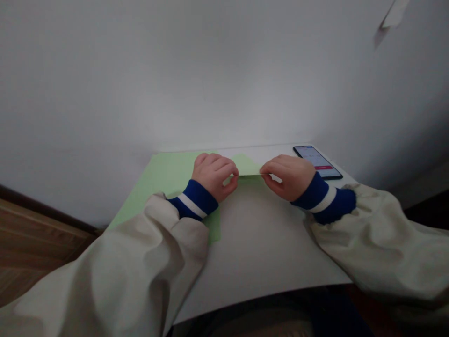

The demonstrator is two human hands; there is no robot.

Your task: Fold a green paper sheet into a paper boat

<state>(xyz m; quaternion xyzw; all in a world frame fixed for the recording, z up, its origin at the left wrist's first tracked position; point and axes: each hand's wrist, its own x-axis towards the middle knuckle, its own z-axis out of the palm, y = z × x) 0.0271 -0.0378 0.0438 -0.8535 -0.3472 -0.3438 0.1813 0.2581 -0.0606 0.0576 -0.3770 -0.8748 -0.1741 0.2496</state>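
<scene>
Pale green paper sheet (pixel 168 180) held in a two-handed pinch on white tabletop (pixel 266 248)

The sheet lies on the tabletop's far left portion, a triangular flap standing slightly raised at its right end. Left hand (pixel 213 175) and right hand (pixel 287 177) face each other, close together near the tabletop's far edge. Each is nearly closed, thumb and curled fingers pinching the paper's edge, with a small stretch of paper between them. A black smartphone (pixel 317 161) with lit screen lies at the tabletop's far right corner, just beyond the right hand. Blue white-striped cuffs (pixel 194 200) emerge from beige gathered sleeves (pixel 372 238) — both resting over the tabletop.
</scene>
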